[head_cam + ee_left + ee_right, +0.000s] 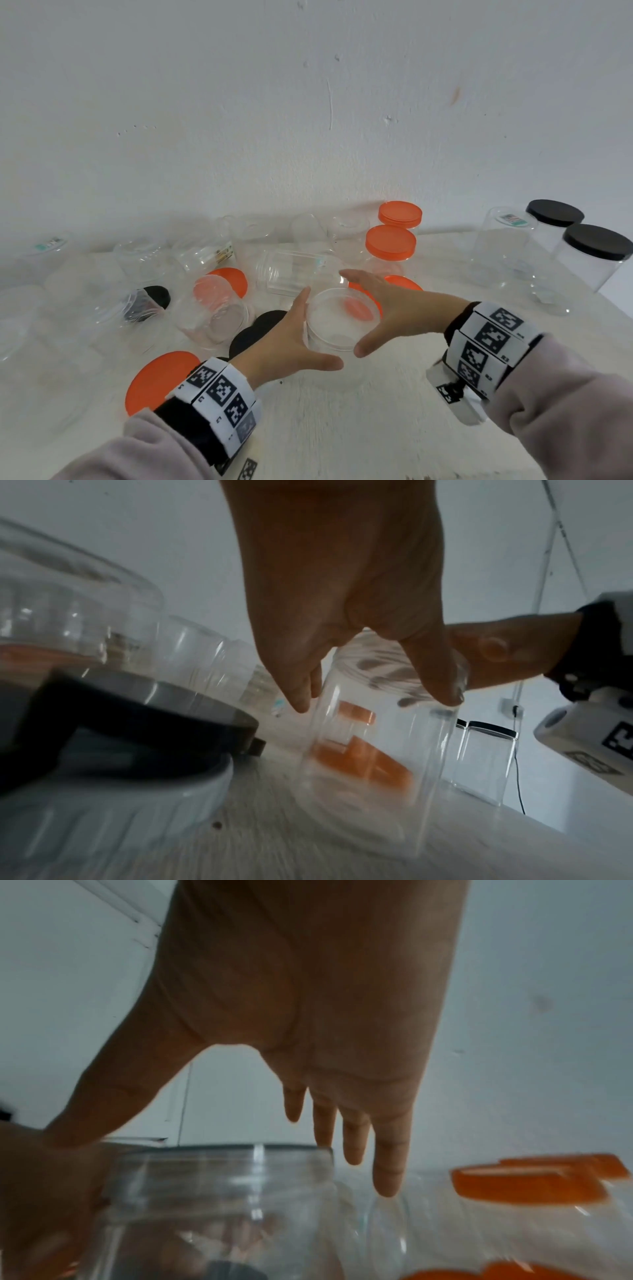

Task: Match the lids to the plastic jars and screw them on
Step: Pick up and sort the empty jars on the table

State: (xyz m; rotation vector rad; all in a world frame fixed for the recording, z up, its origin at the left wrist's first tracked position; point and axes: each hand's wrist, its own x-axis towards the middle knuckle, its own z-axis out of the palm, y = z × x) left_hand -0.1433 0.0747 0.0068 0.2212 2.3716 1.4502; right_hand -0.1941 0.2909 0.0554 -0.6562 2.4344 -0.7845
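Observation:
A clear, lidless plastic jar [343, 320] stands upright, mouth up, on the white table [376, 428]. My left hand [284, 339] flanks its left side, fingers straight and thumb spread across the front. My right hand [394, 308] flanks its right side, fingers reaching behind the jar and thumb at the front. In the left wrist view the left hand [342, 615] has its thumb at the rim of the jar [377, 750]. In the right wrist view the right hand [308, 1015] hangs spread over the jar [222, 1204]. I cannot tell whether either palm touches the jar.
Loose orange lids [161, 380] and a black lid [260, 329] lie left of my hands. Several clear jars crowd the left and back; one jar [294, 270] lies on its side. Two orange-lidded jars [390, 246] and two black-lidded jars [596, 250] stand at the right, near the table's edge.

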